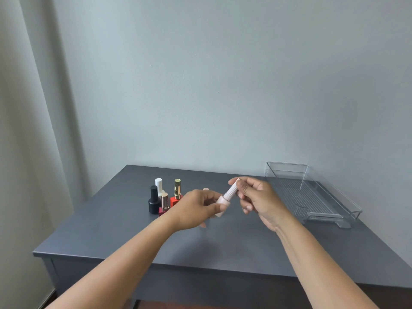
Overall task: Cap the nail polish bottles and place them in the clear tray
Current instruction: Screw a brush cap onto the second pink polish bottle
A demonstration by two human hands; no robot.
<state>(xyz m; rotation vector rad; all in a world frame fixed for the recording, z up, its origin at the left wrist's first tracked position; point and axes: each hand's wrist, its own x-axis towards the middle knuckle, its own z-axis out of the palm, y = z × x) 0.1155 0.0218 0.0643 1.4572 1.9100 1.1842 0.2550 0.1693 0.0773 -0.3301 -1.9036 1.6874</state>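
My left hand [198, 208] grips a pale pink nail polish bottle [223, 204], tilted, above the middle of the dark table [133, 237]. My right hand [258, 197] pinches its ribbed pink cap [231, 191], which sits on the bottle's neck. To the left stand a black bottle [153, 200], a white-capped bottle [159, 186], a red bottle with a gold cap [177, 192] and a dark pink bottle with a rose-gold cap [164, 205]. The clear tray [312, 192] lies at the table's right, with no bottle inside.
A small pale object [206, 189] peeks out behind my left hand; what it is I cannot tell. A grey wall runs behind the table and a curtain [26, 130] hangs at the left. The table's front edge is near my forearms.
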